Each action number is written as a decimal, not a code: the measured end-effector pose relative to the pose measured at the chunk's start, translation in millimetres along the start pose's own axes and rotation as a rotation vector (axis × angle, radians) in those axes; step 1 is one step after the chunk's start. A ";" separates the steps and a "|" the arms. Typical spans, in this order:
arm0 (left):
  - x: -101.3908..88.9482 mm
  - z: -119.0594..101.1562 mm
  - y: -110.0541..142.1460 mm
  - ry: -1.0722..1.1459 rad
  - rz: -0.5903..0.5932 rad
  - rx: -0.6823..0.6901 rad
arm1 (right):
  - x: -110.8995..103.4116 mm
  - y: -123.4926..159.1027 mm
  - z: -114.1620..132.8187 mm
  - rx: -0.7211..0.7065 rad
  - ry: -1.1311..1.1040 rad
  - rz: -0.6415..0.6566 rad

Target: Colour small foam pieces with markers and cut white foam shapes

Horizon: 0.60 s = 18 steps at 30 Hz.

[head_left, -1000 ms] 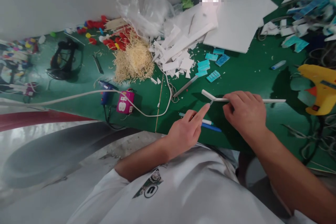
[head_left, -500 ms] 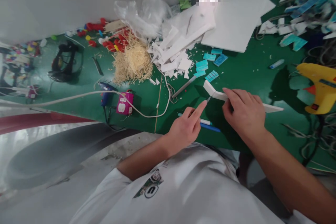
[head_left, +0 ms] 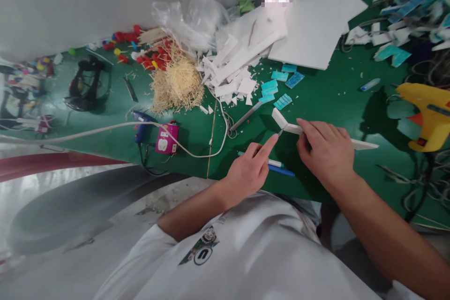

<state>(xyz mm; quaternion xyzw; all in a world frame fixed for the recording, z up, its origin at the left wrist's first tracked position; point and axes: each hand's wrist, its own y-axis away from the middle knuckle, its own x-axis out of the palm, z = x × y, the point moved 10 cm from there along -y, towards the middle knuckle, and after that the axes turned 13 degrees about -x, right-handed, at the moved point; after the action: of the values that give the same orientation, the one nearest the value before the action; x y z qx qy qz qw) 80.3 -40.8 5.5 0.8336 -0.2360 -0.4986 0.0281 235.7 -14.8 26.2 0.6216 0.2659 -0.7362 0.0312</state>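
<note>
My left hand [head_left: 248, 167] is closed around a knife, with the index finger stretched along it. Only the thin blade tip [head_left: 281, 131] shows; the handle is hidden in the palm. That tip touches a white foam board strip [head_left: 293, 128] at the seam where its short end piece [head_left: 278, 117] angles away. My right hand [head_left: 327, 149] pins the strip to the green table, fingers over its middle and thumb at its near side. The strip's pointed far end [head_left: 365, 144] sticks out to the right. A blue pen [head_left: 281, 170] and a white marker [head_left: 275, 163] lie below the left hand.
White foam scraps [head_left: 228, 75], blue-patterned pieces [head_left: 280, 76] and foam sheets [head_left: 305, 23] lie behind my hands. A yellow glue gun [head_left: 427, 115] stands right, near tangled cables. A pink adapter [head_left: 167, 138], white cord [head_left: 191, 153] and wood-stick pile [head_left: 179, 79] are left.
Both hands keep nearly the same place and grip. The blade tip stays at the strip's seam, with barely visible movement; the whole view has shifted very slightly.
</note>
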 end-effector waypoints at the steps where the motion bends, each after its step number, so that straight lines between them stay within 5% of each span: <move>1: 0.8 -0.3 -0.2 -0.008 0.005 0.002 | -1.2 -0.4 1.2 -0.012 0.006 -0.010; 18: 2.4 1.3 2.0 -0.001 0.023 -0.024 | -3.4 1.0 5.7 -0.047 0.042 -0.047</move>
<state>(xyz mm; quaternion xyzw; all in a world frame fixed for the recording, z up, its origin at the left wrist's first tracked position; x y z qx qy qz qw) 79.5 -43.4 3.5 0.8302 -0.2393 -0.5015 0.0438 231.7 -19.1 29.5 0.6297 0.2982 -0.7169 0.0231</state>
